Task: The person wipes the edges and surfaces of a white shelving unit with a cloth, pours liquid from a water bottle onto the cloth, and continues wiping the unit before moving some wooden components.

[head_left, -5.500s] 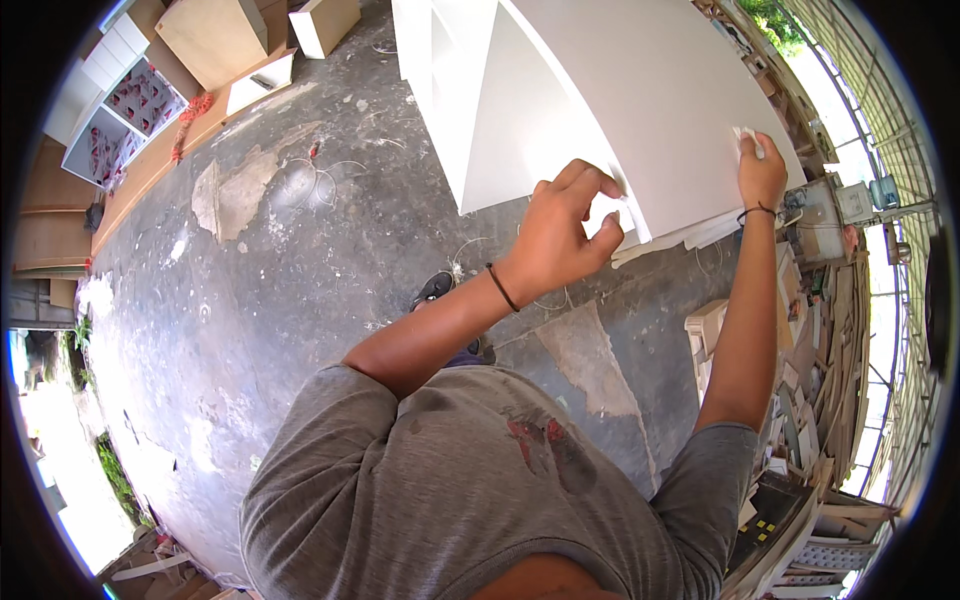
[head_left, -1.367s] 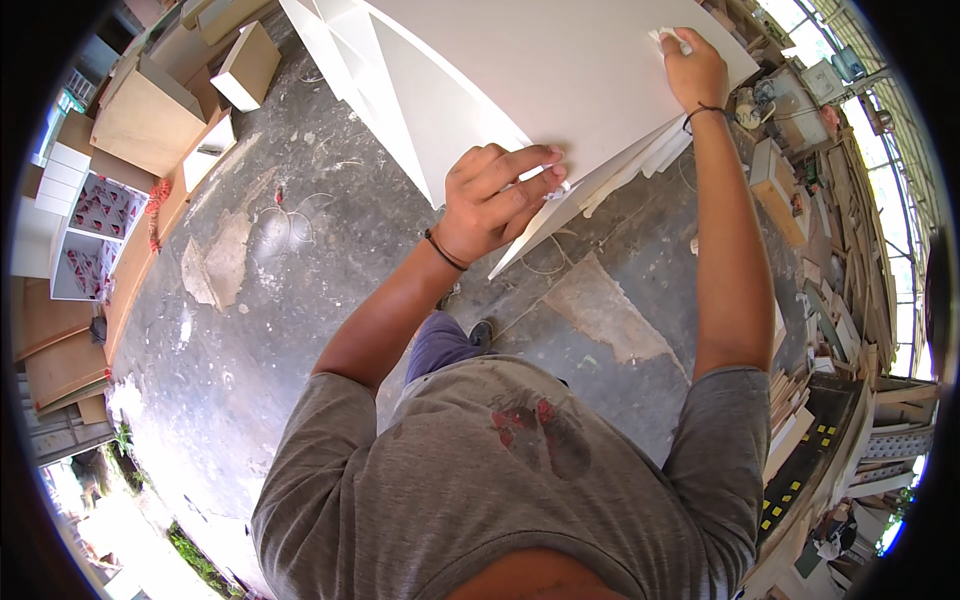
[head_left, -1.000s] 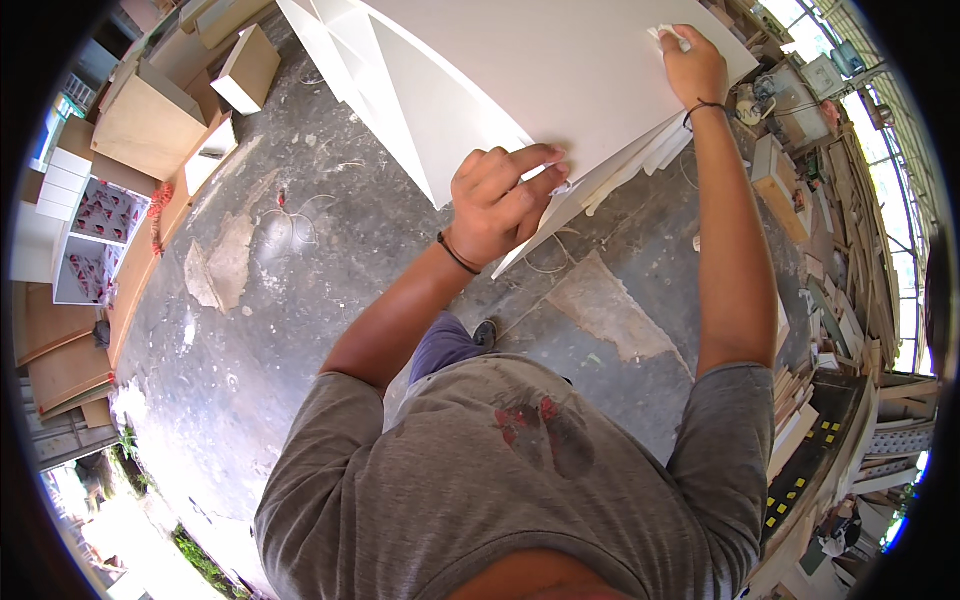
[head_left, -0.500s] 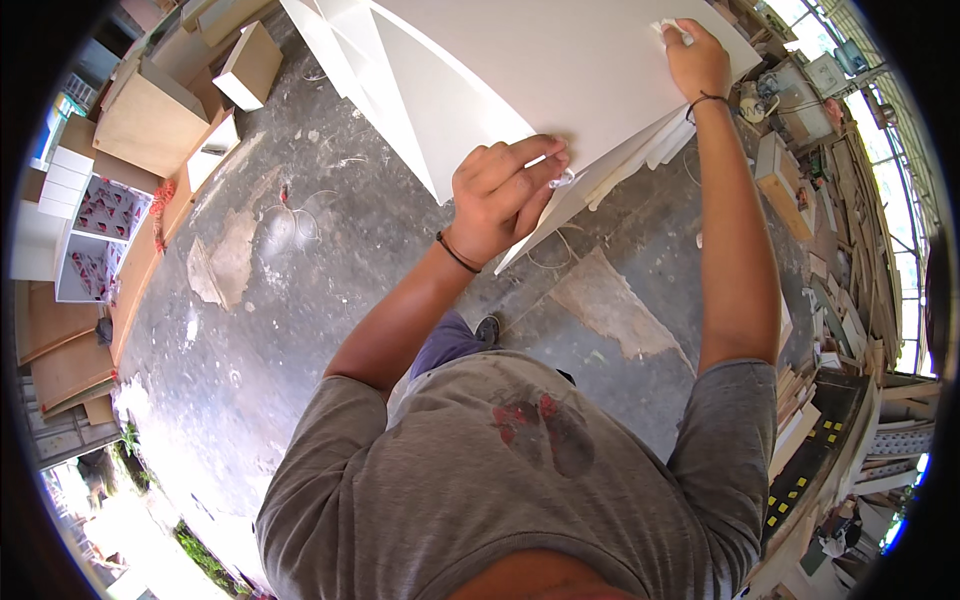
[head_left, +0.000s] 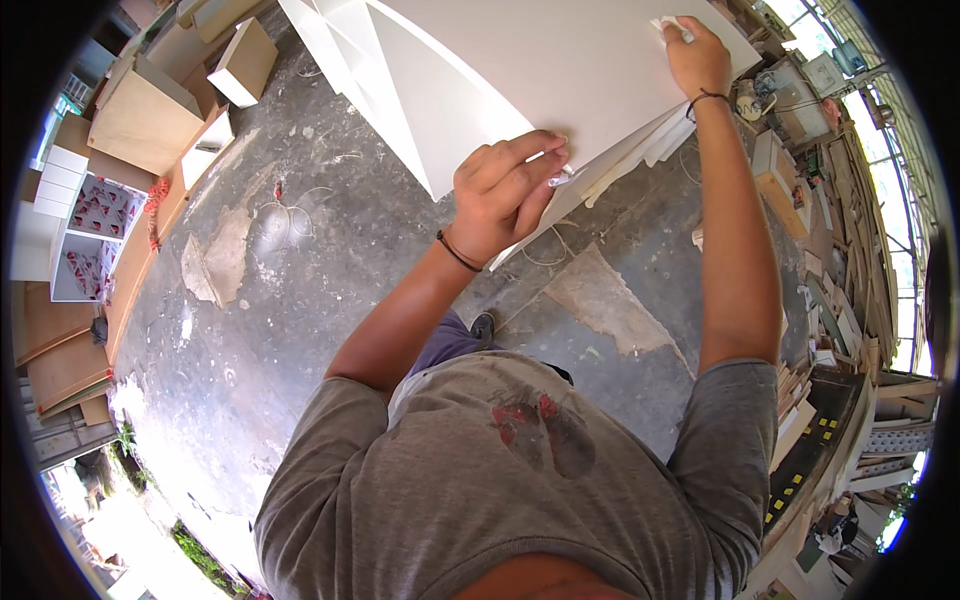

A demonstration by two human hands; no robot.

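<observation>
A large white cabinet-like piece with a flat top panel (head_left: 590,60) and open white compartments (head_left: 350,50) on its left side stands in front of me. At the panel's near corner, my left hand (head_left: 500,190) is closed in a pinch on a small white scrap (head_left: 563,178), whose material I cannot make out. My right hand (head_left: 698,58) rests by the panel's right edge, its fingers closed on a crumpled white wad (head_left: 672,30) that looks like cloth or paper. Some of that wad is hidden by the fingers. Dark bands circle both wrists.
Wooden boxes (head_left: 145,118) and a white shelf unit with red-patterned lining (head_left: 97,240) line the left side. Stacked timber strips (head_left: 850,220) and boards fill the right. Thin cord (head_left: 290,215) and a pale patch (head_left: 615,305) lie on the grey concrete floor.
Both hands keep nearly the same place and grip. The left fingertips have shifted very slightly at the panel corner, and the surroundings have moved a little leftward in view.
</observation>
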